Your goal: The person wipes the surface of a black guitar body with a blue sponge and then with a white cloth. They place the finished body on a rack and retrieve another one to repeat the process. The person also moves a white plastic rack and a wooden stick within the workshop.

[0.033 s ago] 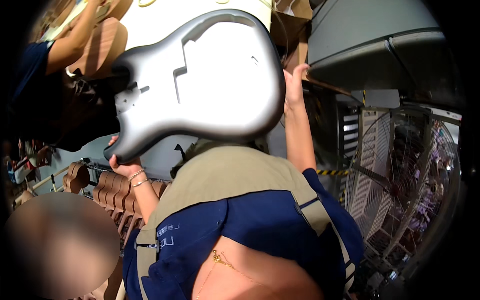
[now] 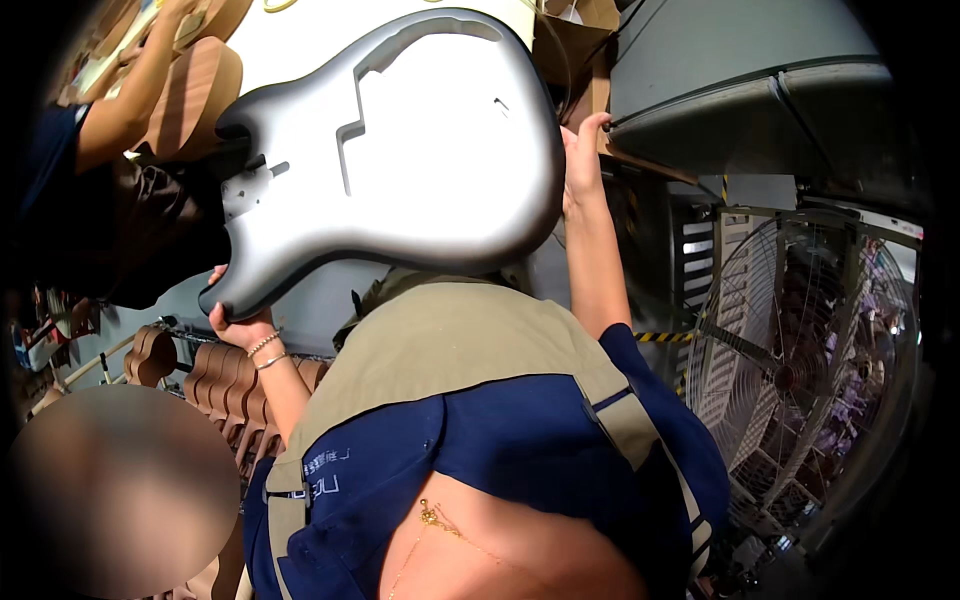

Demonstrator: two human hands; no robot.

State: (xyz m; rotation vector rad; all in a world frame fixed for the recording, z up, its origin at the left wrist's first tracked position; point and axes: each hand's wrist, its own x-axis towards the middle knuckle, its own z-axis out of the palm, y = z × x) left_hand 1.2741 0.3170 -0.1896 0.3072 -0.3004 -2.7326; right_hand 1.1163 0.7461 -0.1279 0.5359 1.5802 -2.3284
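Held out in front of me is an electric guitar body, pale silver-white in the middle and shading to black around its edge. Routed cavities and a neck pocket show in its face. My left hand, with bracelets at the wrist, grips the tip of the lower horn at the left. At the rounded right end, my right hand presses against the rim with its thumb raised; its other fingers are partly hidden behind the body. Between the two hands the body hangs above my khaki apron.
A co-worker's arm reaches over brown wooden guitar bodies at the upper left. More bodies stand in a rack at the lower left. A large caged fan is on the right, below a grey metal housing. A pale tabletop lies beyond.
The guitar body and both hands have shifted slightly left and up in view. My grip looks the same.
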